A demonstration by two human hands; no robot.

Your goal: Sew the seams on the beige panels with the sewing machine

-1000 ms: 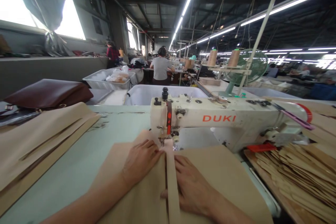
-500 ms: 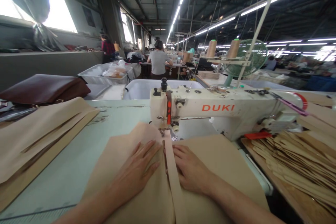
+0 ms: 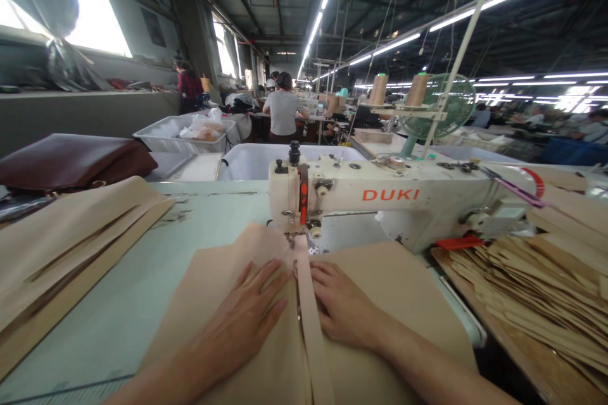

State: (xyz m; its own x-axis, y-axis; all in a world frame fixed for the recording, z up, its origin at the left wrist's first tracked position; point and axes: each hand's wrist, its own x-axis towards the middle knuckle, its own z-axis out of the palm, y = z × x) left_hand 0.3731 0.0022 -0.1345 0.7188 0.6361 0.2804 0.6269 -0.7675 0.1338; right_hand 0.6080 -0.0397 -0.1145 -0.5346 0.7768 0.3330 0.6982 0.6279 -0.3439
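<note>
A large tan sheet (image 3: 190,304), which looks like leather or a similar material, lies beneath both hands on the pale green table. A narrow, lighter strip (image 3: 311,323) runs along its middle up to the presser foot (image 3: 291,240) of a white sewing machine (image 3: 342,196). My left hand (image 3: 247,304) rests flat on the sheet left of the strip, fingers spread. From the right, my right hand (image 3: 339,304) grips the strip's edge just in front of the foot, with fingers bent and some fingertips hidden beneath it.
Tan cut pieces (image 3: 536,291) are stacked on a wooden board at right. More tan panels (image 3: 85,234) and a brown bag (image 3: 76,161) lie at left. Behind the machine are a white bin (image 3: 247,155), thread cones (image 3: 379,90), a green fan (image 3: 446,107) and a seated person (image 3: 284,107).
The whole view has shifted slightly. My left hand has slid back a little along the sheet. My right hand stays at the strip.
</note>
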